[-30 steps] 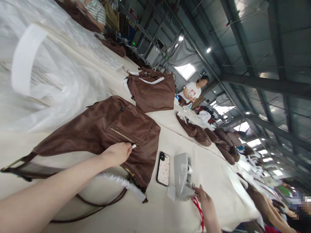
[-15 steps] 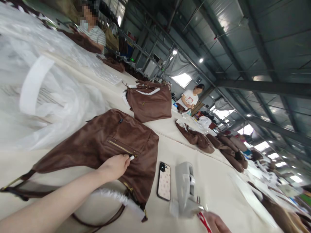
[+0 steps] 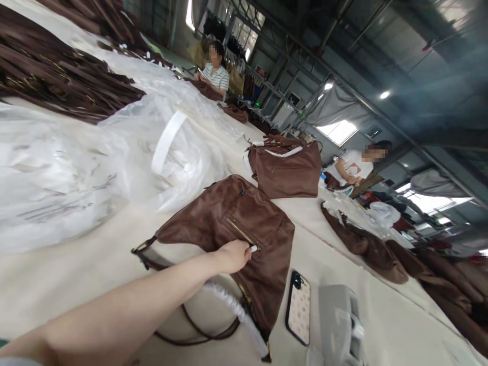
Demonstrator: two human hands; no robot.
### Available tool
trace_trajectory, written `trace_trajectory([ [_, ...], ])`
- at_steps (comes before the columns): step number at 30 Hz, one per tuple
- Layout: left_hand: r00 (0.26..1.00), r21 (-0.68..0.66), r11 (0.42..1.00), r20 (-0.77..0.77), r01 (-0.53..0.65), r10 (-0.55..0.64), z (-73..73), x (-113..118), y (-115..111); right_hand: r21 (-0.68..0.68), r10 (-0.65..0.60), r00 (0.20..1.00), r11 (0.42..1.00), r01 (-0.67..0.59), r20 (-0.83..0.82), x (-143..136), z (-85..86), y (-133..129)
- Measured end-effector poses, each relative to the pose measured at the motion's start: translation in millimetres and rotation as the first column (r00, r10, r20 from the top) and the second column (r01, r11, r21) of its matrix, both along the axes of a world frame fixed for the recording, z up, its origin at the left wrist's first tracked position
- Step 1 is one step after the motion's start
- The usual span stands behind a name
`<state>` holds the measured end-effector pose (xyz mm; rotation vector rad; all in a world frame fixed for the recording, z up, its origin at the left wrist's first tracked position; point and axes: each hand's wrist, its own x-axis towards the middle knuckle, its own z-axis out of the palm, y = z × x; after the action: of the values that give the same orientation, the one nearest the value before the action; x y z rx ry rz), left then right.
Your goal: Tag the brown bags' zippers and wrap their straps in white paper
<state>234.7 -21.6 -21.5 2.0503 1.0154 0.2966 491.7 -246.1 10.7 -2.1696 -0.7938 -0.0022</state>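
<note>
On the pale worktable [image 3: 385,325], a brown leather-look shoulder bag [image 3: 274,218] lies with its zipped pocket facing up. The change to note is that the right hand is no longer in view by the tape dispenser [image 3: 335,325]; only the left hand [image 3: 232,256] is seen at the bag. Its fingers are pinched at a small white tab [image 3: 253,248], at the lower end of the brass-coloured zipper [image 3: 242,230]. Whether the right hand is open or closed cannot be told.

The bag's surface is smooth, with soft creases and a slight sheen; no tear is visible (fine marks would not show at this view). White wrapping [image 3: 229,301] covers part of a strap, and thin brown cords [image 3: 198,335] loop below. A phone in a patterned case [image 3: 299,307] lies between the bag and the tape dispenser. Behind stands a second brown bag [image 3: 290,175].
</note>
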Motion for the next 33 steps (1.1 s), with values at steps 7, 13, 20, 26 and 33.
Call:
trace_trajectory([
  [7,0.999,0.024,0.999,0.020,0.048,-0.049,-3.2,-2,-2,0.129,0.453,0.853,0.891,-0.434,-0.258,-86,-7.5,69],
  [13,0.998,0.046,0.997,0.023,0.055,-0.056,-3.3,-3,-1,0.235,0.610,0.570,0.769,-0.595,-0.550,-129,-23.6,162],
  [20,0.996,-0.056,0.996,0.066,0.072,-0.068,-4.2,-3,3,0.153,0.553,0.557,0.781,-0.606,-0.620,-119,-46.8,161],
  [26,0.989,-0.219,0.975,0.146,0.023,0.009,-2.2,-1,5,0.124,0.542,0.533,0.767,-0.629,-0.649,-114,-46.3,152],
  [33,0.973,-0.766,0.618,0.229,0.176,0.006,7.0,-8,0,0.177,0.577,0.391,0.693,-0.699,-0.717,-112,-46.3,144],
])
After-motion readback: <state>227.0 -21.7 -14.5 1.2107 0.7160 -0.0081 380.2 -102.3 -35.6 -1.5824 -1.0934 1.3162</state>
